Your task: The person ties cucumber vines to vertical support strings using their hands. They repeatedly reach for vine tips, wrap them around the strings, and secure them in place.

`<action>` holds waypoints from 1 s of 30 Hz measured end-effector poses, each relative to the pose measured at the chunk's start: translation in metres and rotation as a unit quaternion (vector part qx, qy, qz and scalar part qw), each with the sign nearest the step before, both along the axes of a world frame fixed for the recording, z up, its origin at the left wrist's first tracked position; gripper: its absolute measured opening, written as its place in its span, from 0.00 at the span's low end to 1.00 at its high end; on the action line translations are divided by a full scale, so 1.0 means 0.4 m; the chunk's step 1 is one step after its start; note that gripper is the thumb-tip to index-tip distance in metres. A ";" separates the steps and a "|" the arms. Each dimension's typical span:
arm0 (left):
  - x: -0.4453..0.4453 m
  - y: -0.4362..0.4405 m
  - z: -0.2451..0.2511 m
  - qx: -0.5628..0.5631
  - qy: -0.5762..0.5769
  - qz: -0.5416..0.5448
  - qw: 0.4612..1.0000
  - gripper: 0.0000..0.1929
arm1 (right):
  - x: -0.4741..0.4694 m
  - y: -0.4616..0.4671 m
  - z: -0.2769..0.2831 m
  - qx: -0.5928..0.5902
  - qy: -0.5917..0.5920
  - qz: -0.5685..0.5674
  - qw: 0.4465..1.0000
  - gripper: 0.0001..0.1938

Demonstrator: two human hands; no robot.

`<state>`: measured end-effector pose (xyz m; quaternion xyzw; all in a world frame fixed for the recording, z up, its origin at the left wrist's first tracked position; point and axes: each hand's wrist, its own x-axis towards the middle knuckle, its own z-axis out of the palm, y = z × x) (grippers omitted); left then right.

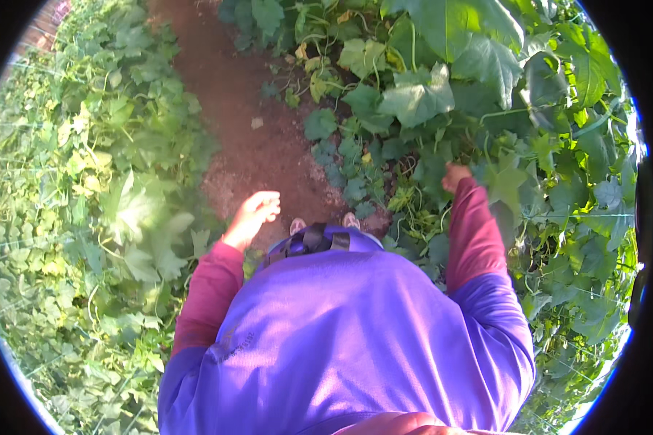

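Observation:
My left hand (pixel 257 213) hangs in sunlight over the dirt path, with its fingers loosely bent and apart. Nothing shows in it. On the other side, my right hand (pixel 456 176) reaches in among the green lobed leaves (pixel 432 168) of a climbing vine crop. Its fingers are curled and partly lost against the foliage, so whether they grip a stem or leaf cannot be made out. Thin curling tendrils (pixel 408 166) and low shoots grow just left of that hand.
A bare dirt path (pixel 245 119) runs ahead between two rows of vines. The left row (pixel 125 217) stands close to my left arm, crossed by thin trellis strings (pixel 19 242). Another string (pixel 582 216) spans the right row. My shoes (pixel 351 220) stand on the path.

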<state>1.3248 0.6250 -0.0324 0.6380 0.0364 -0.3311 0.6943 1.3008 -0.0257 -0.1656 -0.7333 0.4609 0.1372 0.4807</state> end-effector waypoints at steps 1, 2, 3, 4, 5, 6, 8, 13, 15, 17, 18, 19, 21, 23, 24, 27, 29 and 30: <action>-0.003 0.020 -0.030 -0.010 0.019 0.012 1.000 0.15 | -0.046 0.134 -0.089 0.006 0.059 0.090 0.994 0.19; -0.009 0.040 -0.042 0.001 0.029 0.018 0.999 0.14 | -0.073 0.293 -0.151 0.053 0.112 0.170 0.978 0.17; -0.010 0.054 -0.037 0.034 0.037 0.010 0.999 0.15 | -0.103 0.455 -0.190 0.119 0.153 0.241 0.951 0.16; -0.009 0.075 -0.044 0.038 0.038 0.002 0.999 0.15 | -0.112 0.606 -0.189 0.184 0.180 0.320 0.912 0.15; -0.003 0.087 -0.035 0.044 0.045 -0.002 0.998 0.15 | -0.110 0.732 -0.162 0.215 0.172 0.399 0.875 0.14; -0.002 0.108 -0.036 0.050 0.043 0.004 0.998 0.15 | -0.061 0.826 -0.042 0.118 0.078 0.527 0.838 0.15; 0.024 0.127 -0.034 0.045 0.032 0.002 0.998 0.15 | 0.022 0.911 0.054 -0.003 -0.062 0.613 0.788 0.17; 0.110 0.106 -0.025 0.045 0.027 0.004 0.999 0.15 | 0.294 0.994 0.513 -0.055 -0.308 0.529 0.789 0.17; 0.153 0.089 -0.010 0.014 0.015 -0.007 1.000 0.16 | 0.348 1.009 0.800 -0.046 -0.437 0.521 0.732 0.17; 0.202 0.076 0.032 0.020 -0.028 0.001 0.999 0.17 | 0.379 0.969 1.032 -0.043 -0.560 0.477 0.676 0.15; 0.229 0.081 0.046 0.010 -0.047 0.020 0.999 0.17 | 0.394 0.937 1.122 0.019 -0.590 0.409 0.696 0.14; 0.267 0.079 0.062 -0.001 -0.065 0.033 0.997 0.17 | 0.414 0.893 1.193 0.096 -0.624 0.325 0.704 0.13; 0.359 0.055 0.124 -0.011 -0.121 0.048 0.991 0.16 | 0.475 0.740 1.273 0.044 -0.673 0.208 0.708 0.12; 0.473 0.006 0.201 -0.023 -0.151 0.061 0.986 0.15 | 0.568 0.571 1.272 -0.002 -0.669 0.113 0.735 0.16; 0.525 -0.011 0.250 -0.017 -0.185 0.061 0.981 0.15 | 0.639 0.501 1.257 -0.012 -0.643 0.102 0.759 0.20; 0.648 -0.109 0.430 0.006 -0.293 0.045 0.955 0.14 | 0.814 0.428 1.227 -0.011 -0.597 0.083 0.798 0.32; 0.709 -0.195 0.538 -0.012 -0.334 0.008 0.943 0.14 | 0.895 0.428 1.243 -0.032 -0.597 0.059 0.799 0.30; 0.729 -0.245 0.598 -0.019 -0.360 -0.017 0.932 0.13 | 0.915 0.423 1.259 -0.024 -0.585 0.063 0.808 0.29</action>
